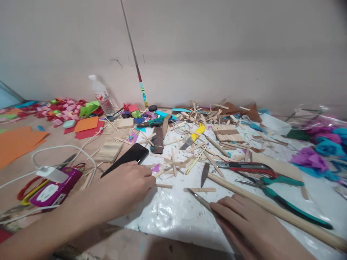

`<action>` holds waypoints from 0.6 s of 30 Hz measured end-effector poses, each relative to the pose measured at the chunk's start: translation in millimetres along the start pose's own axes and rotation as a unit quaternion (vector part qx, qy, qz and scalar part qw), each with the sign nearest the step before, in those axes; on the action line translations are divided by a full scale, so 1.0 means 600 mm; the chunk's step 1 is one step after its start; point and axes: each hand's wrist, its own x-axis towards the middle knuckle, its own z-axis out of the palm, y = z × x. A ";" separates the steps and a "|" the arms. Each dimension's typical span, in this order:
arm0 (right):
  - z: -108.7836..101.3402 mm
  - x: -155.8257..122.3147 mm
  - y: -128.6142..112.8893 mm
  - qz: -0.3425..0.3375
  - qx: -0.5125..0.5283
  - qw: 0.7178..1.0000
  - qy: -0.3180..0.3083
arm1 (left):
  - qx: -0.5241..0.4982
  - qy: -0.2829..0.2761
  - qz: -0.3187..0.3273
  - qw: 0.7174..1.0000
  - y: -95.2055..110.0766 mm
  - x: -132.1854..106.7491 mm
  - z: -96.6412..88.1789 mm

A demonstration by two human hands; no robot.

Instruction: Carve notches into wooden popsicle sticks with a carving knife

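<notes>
My left hand point(134, 186) is closed just in front of a black phone point(130, 157). A short wooden craft stick point(165, 186) pokes out from its curled fingertips, which partly hide it. In my right hand point(241, 213) is a slim-handled craft knife point(202, 199), pointing away and to the left. Its tip lies at the left end of another craft stick point(204, 189) on the white plastic sheet point(159, 213). Just beyond that stick is a small hammer point(205, 175), its long wooden handle running past my right hand.
Green-handled pliers point(282, 193) and a utility knife point(244, 166) lie at the right. Loose sticks and a yellow cutter point(196, 135) clutter the middle. At left are a purple power strip point(56, 187) with white cables, coloured paper point(21, 142) and a plastic bottle point(101, 95).
</notes>
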 end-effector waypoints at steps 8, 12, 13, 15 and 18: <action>-0.026 0.012 0.012 -0.023 0.093 0.987 -0.126 | 0.002 0.021 0.026 0.999 0.087 0.085 -0.001; -0.019 0.003 0.025 -0.003 0.121 0.985 -0.121 | -0.026 0.040 0.003 0.999 0.095 0.124 0.020; -0.015 0.000 0.026 0.005 0.129 0.985 -0.118 | -0.034 0.040 0.004 0.999 0.094 0.129 0.028; -0.007 -0.005 0.026 0.026 0.138 0.983 -0.115 | -0.047 0.041 0.015 0.998 0.093 0.134 0.044; 0.000 -0.012 0.025 0.051 0.128 0.986 -0.088 | -0.057 0.046 0.046 0.996 0.085 0.130 0.056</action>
